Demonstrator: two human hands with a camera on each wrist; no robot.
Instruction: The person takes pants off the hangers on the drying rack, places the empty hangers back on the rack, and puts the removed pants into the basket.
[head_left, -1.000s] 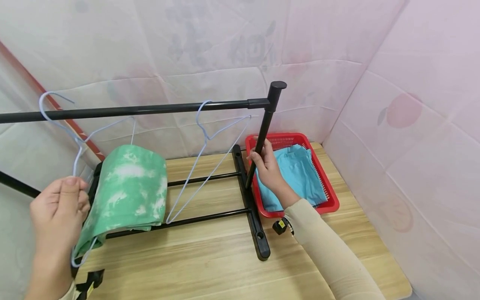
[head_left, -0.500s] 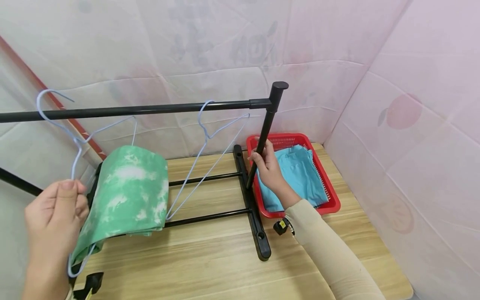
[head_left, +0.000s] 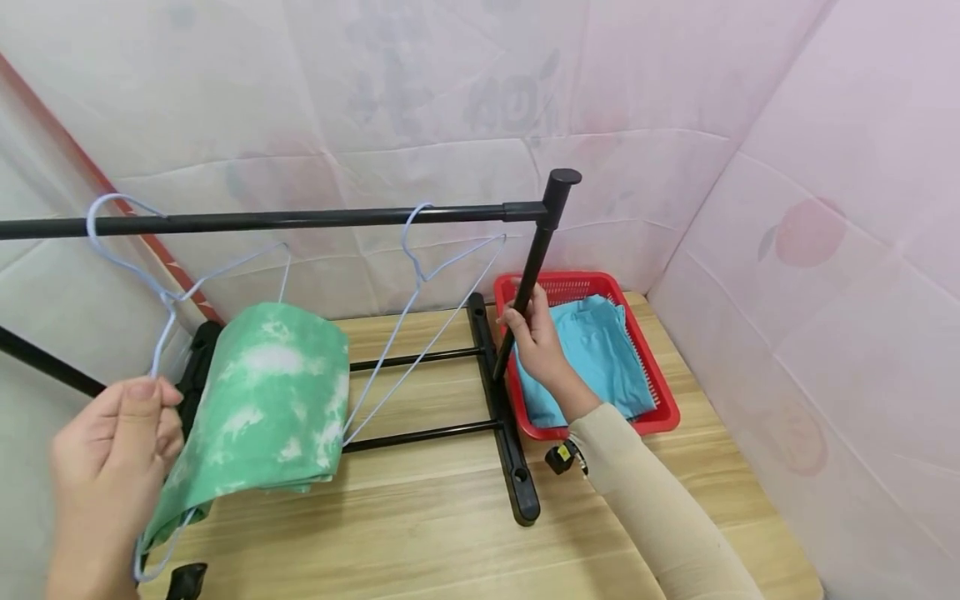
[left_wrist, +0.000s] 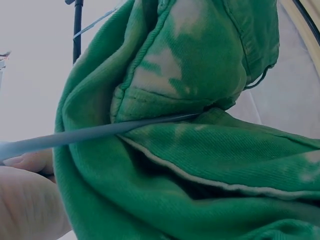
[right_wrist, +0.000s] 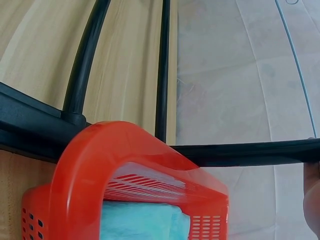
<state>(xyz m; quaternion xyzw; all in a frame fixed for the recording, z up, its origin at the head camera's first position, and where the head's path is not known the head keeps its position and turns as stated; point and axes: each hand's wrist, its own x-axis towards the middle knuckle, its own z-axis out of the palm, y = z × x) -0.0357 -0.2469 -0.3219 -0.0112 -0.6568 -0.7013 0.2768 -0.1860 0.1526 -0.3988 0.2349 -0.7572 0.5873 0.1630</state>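
My left hand (head_left: 120, 467) pinches the side wire of a light-blue hanger (head_left: 159, 337) at the left of the head view. Folded green-and-white tie-dye fabric (head_left: 262, 392), perhaps trousers, hangs over that hanger's lower bar; seams show in the left wrist view. The hanger's hook (head_left: 101, 218) loops over the black rail (head_left: 315, 219), its tip close to the rail's top; whether it bears on the rail I cannot tell. My right hand (head_left: 542, 346) grips the rack's right upright post (head_left: 534, 258), fingers behind it and thumb in front.
Another light-blue hanger (head_left: 390, 350) hangs bare from the rail, near the post. Right of the rack stands a red basket (head_left: 663, 400) holding folded turquoise cloth (head_left: 600, 358). The black rack foot (head_left: 517, 467) and crossbars stand on a wood-grain table (head_left: 420, 517). Printed curtains enclose the back and right.
The left hand, hanger and green fabric have moved slightly down in the head view. The hook's tip now sits nearer the rail. The right hand keeps its grip on the post.
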